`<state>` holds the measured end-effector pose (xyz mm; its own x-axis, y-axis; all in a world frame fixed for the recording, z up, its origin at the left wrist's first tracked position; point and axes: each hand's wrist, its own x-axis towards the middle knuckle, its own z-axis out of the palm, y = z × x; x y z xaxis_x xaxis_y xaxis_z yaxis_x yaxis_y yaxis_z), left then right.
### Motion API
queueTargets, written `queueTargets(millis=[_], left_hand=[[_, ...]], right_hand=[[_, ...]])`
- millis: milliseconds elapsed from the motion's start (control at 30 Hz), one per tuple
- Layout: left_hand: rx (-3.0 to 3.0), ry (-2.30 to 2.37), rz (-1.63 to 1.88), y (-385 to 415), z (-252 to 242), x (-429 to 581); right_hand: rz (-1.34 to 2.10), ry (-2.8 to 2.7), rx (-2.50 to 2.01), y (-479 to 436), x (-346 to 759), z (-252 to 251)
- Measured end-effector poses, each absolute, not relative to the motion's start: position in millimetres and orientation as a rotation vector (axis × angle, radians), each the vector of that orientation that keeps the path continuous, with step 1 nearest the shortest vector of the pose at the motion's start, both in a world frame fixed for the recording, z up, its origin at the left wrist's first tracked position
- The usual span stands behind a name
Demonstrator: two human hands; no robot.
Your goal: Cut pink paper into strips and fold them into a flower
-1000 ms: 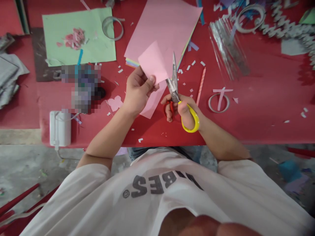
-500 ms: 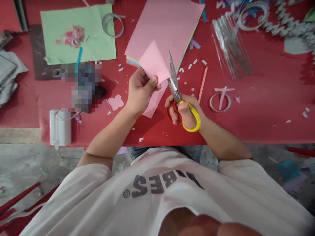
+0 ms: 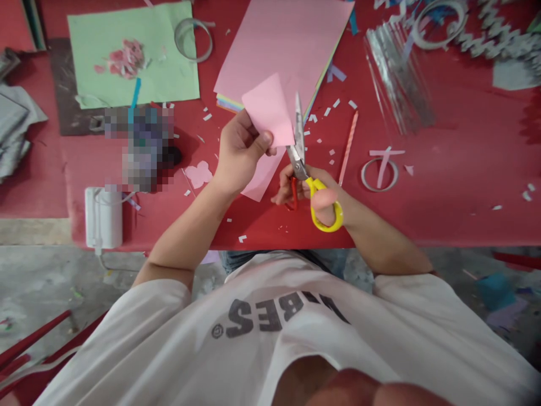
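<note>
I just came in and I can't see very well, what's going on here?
A person is working at a red table. Their left hand pinches a piece of pink paper, and their right hand grips scissors with yellow and red handles, with the blades right beside the paper's edge. Behind the hands lies a stack of coloured paper, and small white paper scraps are scattered nearby.

White short-sleeved T-shirt, dark grey block lettering, small round mark, blue denim jeans.
</note>
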<state>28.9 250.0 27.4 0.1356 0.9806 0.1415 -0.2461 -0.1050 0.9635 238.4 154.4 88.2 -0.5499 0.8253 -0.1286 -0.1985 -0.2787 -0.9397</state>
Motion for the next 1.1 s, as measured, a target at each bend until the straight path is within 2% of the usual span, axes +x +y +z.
queueTargets(millis=[367,633,833,1100], left_hand=[[1.187,0.907,1.135,229.4,39.3,45.6],[1.177,0.882,1.251,238.5,40.1,38.8],[1.156,0.869,1.208,242.8,39.4,33.0],[1.163,0.926,1.145,234.1,47.4,37.5]], right_hand=[[1.746,-1.242,-0.979,159.9,238.6,92.0],[1.528,-1.24,-1.021,148.1,235.0,99.4],[1.175,-1.168,-1.223,164.1,240.7,111.9],[1.124,-1.231,-1.227,172.6,249.0,109.8]])
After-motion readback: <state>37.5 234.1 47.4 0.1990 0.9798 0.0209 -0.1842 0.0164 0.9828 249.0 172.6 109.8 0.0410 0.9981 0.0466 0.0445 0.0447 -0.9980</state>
